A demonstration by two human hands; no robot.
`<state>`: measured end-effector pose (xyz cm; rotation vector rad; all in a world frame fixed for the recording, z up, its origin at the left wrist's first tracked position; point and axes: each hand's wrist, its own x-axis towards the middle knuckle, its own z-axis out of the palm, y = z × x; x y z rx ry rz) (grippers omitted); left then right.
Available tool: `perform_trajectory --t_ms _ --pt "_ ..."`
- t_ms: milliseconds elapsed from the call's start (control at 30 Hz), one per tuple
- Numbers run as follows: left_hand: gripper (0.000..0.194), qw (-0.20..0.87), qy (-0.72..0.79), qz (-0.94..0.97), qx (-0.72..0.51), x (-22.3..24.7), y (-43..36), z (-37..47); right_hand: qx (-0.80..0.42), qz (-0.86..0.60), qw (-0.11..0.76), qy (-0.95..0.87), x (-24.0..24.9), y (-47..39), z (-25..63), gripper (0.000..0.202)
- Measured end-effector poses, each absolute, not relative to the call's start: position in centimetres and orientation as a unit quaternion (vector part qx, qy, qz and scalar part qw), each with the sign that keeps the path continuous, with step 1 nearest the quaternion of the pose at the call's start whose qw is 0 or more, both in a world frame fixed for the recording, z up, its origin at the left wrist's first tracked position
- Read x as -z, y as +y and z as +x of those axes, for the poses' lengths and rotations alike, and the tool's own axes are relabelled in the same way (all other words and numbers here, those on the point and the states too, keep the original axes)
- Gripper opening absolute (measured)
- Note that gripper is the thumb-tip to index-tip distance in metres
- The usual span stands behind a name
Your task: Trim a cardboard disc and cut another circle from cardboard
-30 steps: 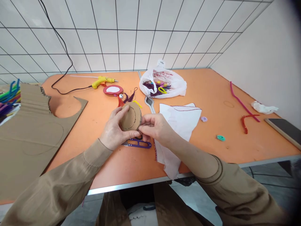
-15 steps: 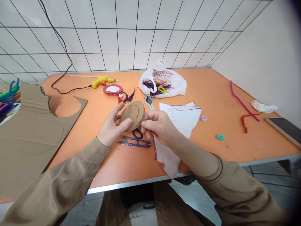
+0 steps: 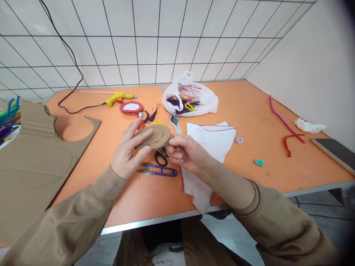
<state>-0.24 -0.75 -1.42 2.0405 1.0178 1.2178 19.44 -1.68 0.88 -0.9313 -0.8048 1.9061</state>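
A round cardboard disc (image 3: pixel 158 136) with a circle drawn on its top is held above the table, tilted toward me. My right hand (image 3: pixel 184 149) pinches its right edge between thumb and curled fingers. On the left side my left hand (image 3: pixel 129 149) holds it, the index finger lying across the top and the thumb at the near edge. Below the disc are purple thread snips (image 3: pixel 162 170) and black-handled scissors (image 3: pixel 161 159), partly covered by the disc and right hand. A white cloth (image 3: pixel 213 138) with dark red stitched edging lies under my right forearm.
Cut cardboard (image 3: pixel 36 155) covers the left side. Toward the wall lie a yellow glue gun (image 3: pixel 118 98) with its cord, a red-and-white oval piece (image 3: pixel 131 107), tassels (image 3: pixel 151 115) and a plastic bag (image 3: pixel 205 101). A phone (image 3: pixel 334 153) and pipe cleaners (image 3: pixel 285 120) lie right.
The disc has tipped flatter and moved slightly lower. My left index finger has come over its top, and the left thumb has shifted from the top to the near edge.
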Motion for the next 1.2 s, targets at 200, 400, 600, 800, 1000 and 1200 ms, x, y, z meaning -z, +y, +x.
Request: perform_trajectory --t_ms 200,400,600,800,1000,1200 --pt "0.045 0.355 0.363 0.747 -0.430 1.81 -0.62 0.16 -0.736 -0.397 0.440 -0.327 -1.52 -2.06 19.06 0.011" --pt "0.040 0.344 0.371 0.736 -0.450 1.96 -0.61 0.16 -0.737 -0.392 0.440 -0.330 -1.40 -2.10 19.21 0.011" --pt "0.039 0.307 0.361 0.758 -0.449 1.90 -0.57 -0.03 -0.731 -0.397 0.431 -0.351 -1.32 -2.15 19.43 0.014" --pt "0.036 0.268 0.355 0.782 -0.437 1.93 -0.43 -0.22 -0.725 -0.408 0.428 -0.352 -1.22 -2.00 19.33 0.012" --pt "0.036 0.227 0.358 0.800 -0.424 1.84 -0.51 -0.20 -0.728 -0.414 0.416 -0.355 -1.37 -2.02 19.26 0.009" --pt "0.037 0.215 0.368 0.800 -0.423 1.89 -0.55 -0.18 -0.720 -0.427 0.415 -0.356 -1.34 -1.99 19.21 0.010"
